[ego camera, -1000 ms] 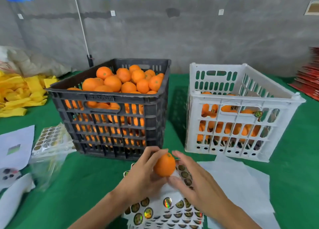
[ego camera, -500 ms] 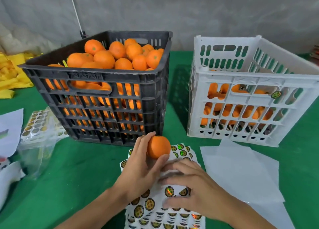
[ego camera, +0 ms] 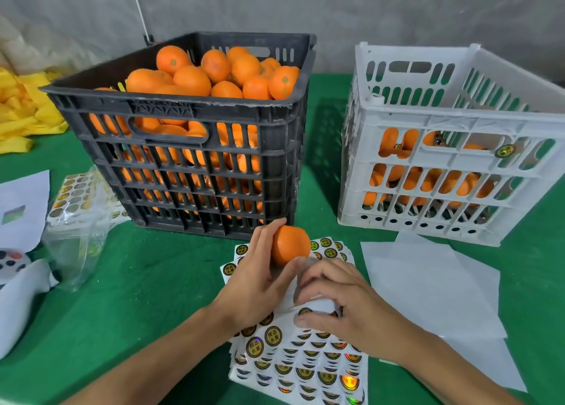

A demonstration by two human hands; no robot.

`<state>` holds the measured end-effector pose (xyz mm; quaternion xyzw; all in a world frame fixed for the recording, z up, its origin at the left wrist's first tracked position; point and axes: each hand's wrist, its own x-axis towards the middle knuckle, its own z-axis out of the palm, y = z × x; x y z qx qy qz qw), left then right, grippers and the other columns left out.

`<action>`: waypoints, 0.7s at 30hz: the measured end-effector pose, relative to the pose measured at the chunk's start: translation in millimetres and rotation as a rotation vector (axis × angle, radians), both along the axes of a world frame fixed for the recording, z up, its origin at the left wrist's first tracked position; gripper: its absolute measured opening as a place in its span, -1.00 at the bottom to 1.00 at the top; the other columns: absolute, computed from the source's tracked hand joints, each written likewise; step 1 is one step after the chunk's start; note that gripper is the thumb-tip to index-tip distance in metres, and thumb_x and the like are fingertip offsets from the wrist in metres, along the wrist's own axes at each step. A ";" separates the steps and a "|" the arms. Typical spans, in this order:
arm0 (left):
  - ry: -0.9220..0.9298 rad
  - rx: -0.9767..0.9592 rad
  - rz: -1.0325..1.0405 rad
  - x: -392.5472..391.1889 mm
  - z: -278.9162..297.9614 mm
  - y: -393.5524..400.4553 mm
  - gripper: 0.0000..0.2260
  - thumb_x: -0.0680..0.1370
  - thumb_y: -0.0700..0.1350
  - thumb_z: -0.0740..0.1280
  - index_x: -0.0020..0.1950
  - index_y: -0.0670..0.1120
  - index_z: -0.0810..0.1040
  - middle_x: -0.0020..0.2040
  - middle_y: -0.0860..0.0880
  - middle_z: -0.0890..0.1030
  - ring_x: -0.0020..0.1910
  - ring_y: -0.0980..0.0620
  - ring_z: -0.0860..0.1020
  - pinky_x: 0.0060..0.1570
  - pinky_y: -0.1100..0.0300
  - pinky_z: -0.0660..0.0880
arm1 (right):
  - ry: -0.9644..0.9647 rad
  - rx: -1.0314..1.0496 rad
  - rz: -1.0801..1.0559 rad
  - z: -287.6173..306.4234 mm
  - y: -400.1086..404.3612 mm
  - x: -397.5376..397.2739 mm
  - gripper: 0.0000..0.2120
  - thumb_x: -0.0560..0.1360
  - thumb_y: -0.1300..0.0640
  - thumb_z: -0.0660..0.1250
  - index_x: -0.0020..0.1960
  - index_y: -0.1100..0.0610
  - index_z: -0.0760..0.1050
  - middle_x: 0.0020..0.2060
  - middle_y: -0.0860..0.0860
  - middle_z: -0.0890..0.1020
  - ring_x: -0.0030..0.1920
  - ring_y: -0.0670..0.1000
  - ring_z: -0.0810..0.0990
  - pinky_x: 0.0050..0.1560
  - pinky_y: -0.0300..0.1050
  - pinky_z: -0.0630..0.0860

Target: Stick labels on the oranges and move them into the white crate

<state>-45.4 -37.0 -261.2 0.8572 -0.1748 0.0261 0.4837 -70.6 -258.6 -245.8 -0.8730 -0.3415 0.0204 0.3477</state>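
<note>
My left hand [ego camera: 256,282] holds the orange [ego camera: 289,245]; my right hand [ego camera: 345,303] picks at the sticker sheet [ego camera: 305,365] with curled fingers (peel slowly, I think).

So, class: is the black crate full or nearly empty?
Full: the black crate has oranges heaped above its rim and showing through its side slots.

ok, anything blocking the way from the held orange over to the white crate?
Nothing visible. The left hand holds the orange above the label sheets; the white crate sits to its right with an open top, only bare paper lying flat between them.
</note>
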 end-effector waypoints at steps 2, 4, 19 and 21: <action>0.004 -0.020 -0.006 0.0 0.6 0.6 -0.39 0.59 0.39 0.25 0.57 0.31 0.10 0.43 0.30 0.29 0.28 0.33 0.47 0.11 0.47 0.48 | 0.032 -0.010 0.011 1.6 -4.9 0.6 -0.70 0.48 -0.26 0.48 0.11 -0.17 0.56 0.35 -0.33 0.41 0.51 -0.14 0.25 0.46 -0.24 0.08; 0.020 -0.071 -0.002 0.7 2.0 2.4 -0.40 0.58 0.39 0.27 0.55 0.33 0.14 0.41 0.29 0.33 0.29 0.30 0.48 0.14 0.46 0.48 | 0.058 -0.034 0.007 1.5 -9.0 1.4 -0.57 0.44 -0.32 0.48 0.23 -0.22 0.53 0.45 -0.35 0.33 0.56 -0.17 0.15 0.46 -0.37 -0.02; 0.072 -0.230 -0.004 -3.1 6.3 1.5 -0.38 0.55 0.41 0.31 0.56 0.33 0.20 0.35 0.30 0.42 0.27 0.20 0.55 0.15 0.29 0.53 | 0.089 0.236 -0.075 0.2 4.8 14.0 -0.90 0.48 -0.12 0.53 -0.07 -0.14 0.66 0.00 -0.17 0.61 0.13 -0.07 0.58 0.16 -0.38 0.33; 0.086 -0.234 -0.008 -2.3 6.3 1.6 -0.38 0.55 0.41 0.31 0.55 0.34 0.20 0.34 0.31 0.43 0.27 0.21 0.55 0.18 0.24 0.53 | 0.134 0.282 -0.076 4.5 7.1 12.2 -0.92 0.49 -0.08 0.52 -0.08 -0.11 0.66 -0.02 -0.14 0.61 0.09 -0.06 0.59 0.10 -0.42 0.38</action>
